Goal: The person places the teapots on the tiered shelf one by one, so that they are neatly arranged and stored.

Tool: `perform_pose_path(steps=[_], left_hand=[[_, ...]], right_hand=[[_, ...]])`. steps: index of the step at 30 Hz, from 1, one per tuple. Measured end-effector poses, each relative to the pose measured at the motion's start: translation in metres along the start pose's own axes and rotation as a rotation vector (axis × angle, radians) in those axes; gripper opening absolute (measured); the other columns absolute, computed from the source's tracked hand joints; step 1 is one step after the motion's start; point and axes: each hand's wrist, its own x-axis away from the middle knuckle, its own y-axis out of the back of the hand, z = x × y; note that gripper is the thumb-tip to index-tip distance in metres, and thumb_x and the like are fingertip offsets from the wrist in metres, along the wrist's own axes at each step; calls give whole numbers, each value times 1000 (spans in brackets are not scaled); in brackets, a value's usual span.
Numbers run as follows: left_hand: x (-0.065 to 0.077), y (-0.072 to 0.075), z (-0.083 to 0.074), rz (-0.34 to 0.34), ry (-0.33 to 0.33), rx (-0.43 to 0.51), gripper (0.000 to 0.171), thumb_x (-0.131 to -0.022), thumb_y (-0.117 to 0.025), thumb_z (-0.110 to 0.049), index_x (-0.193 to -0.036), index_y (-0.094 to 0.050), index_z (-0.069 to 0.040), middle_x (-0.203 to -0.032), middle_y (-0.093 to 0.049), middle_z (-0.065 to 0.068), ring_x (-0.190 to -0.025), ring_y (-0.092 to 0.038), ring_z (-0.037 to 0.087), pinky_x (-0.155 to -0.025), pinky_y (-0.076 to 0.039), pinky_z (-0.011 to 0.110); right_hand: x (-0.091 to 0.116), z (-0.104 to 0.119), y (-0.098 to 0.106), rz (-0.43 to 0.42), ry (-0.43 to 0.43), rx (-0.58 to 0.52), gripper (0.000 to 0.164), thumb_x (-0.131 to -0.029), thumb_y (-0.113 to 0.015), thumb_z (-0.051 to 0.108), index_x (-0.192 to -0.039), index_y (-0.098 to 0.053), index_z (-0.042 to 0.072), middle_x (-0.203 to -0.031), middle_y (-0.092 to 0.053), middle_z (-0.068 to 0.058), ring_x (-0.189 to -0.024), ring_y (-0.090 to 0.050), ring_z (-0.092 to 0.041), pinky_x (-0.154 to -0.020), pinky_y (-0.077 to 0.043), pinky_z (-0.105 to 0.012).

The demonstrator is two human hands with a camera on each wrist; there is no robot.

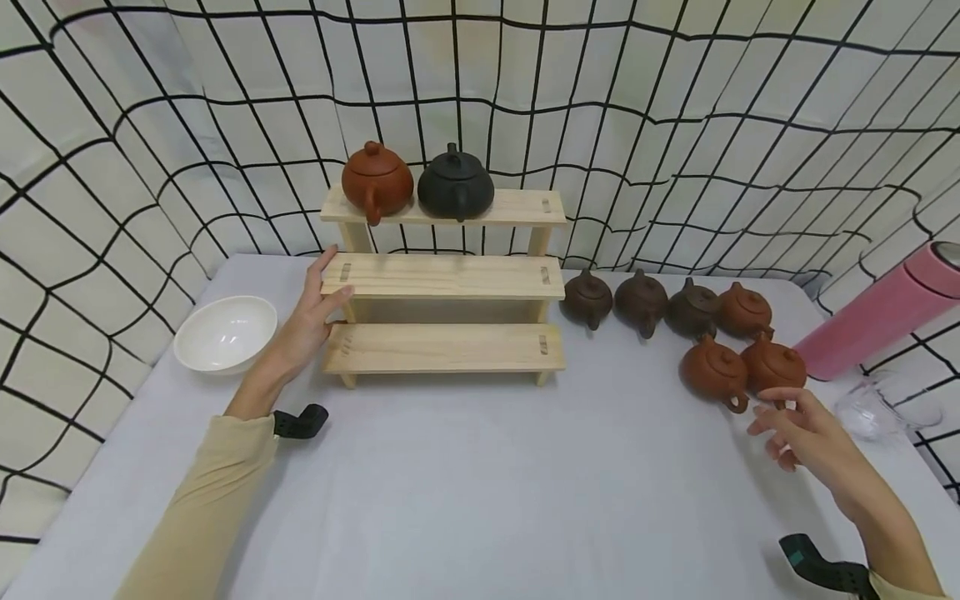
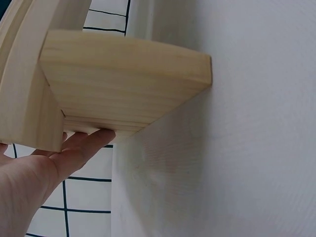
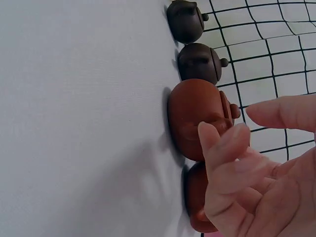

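Note:
My left hand (image 1: 300, 323) holds the left end of a three-tier wooden display stand (image 1: 442, 277), the thumb lying by the middle step. Fingers (image 2: 94, 143) press along the stand's side in the left wrist view. On the top step sit a reddish-brown teapot (image 1: 377, 179) and a black teapot (image 1: 456, 185). My right hand (image 1: 813, 442) hovers at the front of the teapot group with loosely bent fingers and nothing in them. Nearest to it are two reddish-brown teapots, the left one (image 1: 712, 369) and the right one (image 1: 774, 365).
Behind those stand another reddish-brown teapot (image 1: 745, 311) and several dark brown teapots (image 1: 641, 300). A pink flask (image 1: 873, 317) and a clear glass vessel (image 1: 873, 410) are at the right edge. At left is a white bowl (image 1: 225, 333). Black wire mesh (image 1: 600, 104) surrounds the white-covered table (image 1: 480, 492).

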Motion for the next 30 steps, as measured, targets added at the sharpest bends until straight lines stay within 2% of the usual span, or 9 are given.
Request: perform_pose_path(steps=[3,9,14,18,20,23,26,30], left_hand=[[2,1,0,-5,8,-11,75,-113,-35,-32,-165,19,-29,-173,18,6,-159,7,36,-120,-6,70],[3,0,0,-7,16,-17,75,-113,-36,-34,-165,18,-31,-173,19,5,-159,9,36,-119,-4,74],[2,0,0,-7,9,0,76,-113,-37,-33,-165,18,-31,-174,18,4,-159,5,36,-118,-9,74],[2,1,0,-13,1,0,76,-113,-37,-32,-166,18,-30,-174,17,4,-159,5,36,-118,-9,73],[2,1,0,-14,-5,6,76,-113,-37,-32,-166,17,-30,-174,17,4,-159,5,35,-119,-8,72],[2,0,-1,-12,-5,8,76,-113,-37,-32,-166,17,-30,-173,18,4,-159,6,34,-119,-8,72],[2,0,0,-11,-2,7,76,-113,-37,-31,-166,17,-30,-173,18,3,-159,7,34,-118,-8,73],[1,0,1,-11,-6,14,76,-112,-37,-30,-165,18,-30,-173,18,3,-159,6,32,-118,-10,73]], right_hand=[[-2,-4,-5,43,-11,-29,49,-114,-43,26,-145,-25,-8,-102,-72,-7,-71,-59,-19,-62,-52,-30],[-6,-8,-12,95,-6,-80,48,-114,-42,24,-145,-26,-9,-103,-72,-3,-74,-60,-17,-65,-53,-30],[-11,-4,-15,94,-13,-80,51,-114,-41,26,-145,-31,-13,-102,-73,2,-76,-61,-15,-69,-55,-28],[-15,-2,-17,119,-5,-105,51,-116,-37,28,-143,-39,-16,-101,-71,7,-80,-62,-13,-72,-56,-28],[-18,-3,-17,140,-10,-150,48,-116,-36,30,-137,-48,-12,-98,-71,8,-79,-62,-14,-71,-55,-29],[-22,-7,-17,187,-5,-264,41,-116,-36,33,-125,-61,2,-96,-73,5,-75,-61,-14,-67,-54,-30],[-26,-13,-15,234,25,-382,37,-116,-37,33,-114,-68,13,-96,-76,0,-72,-61,-13,-64,-53,-28],[-28,-15,-15,282,54,-479,38,-116,-37,32,-111,-71,16,-97,-76,-1,-72,-62,-12,-62,-53,-26]])
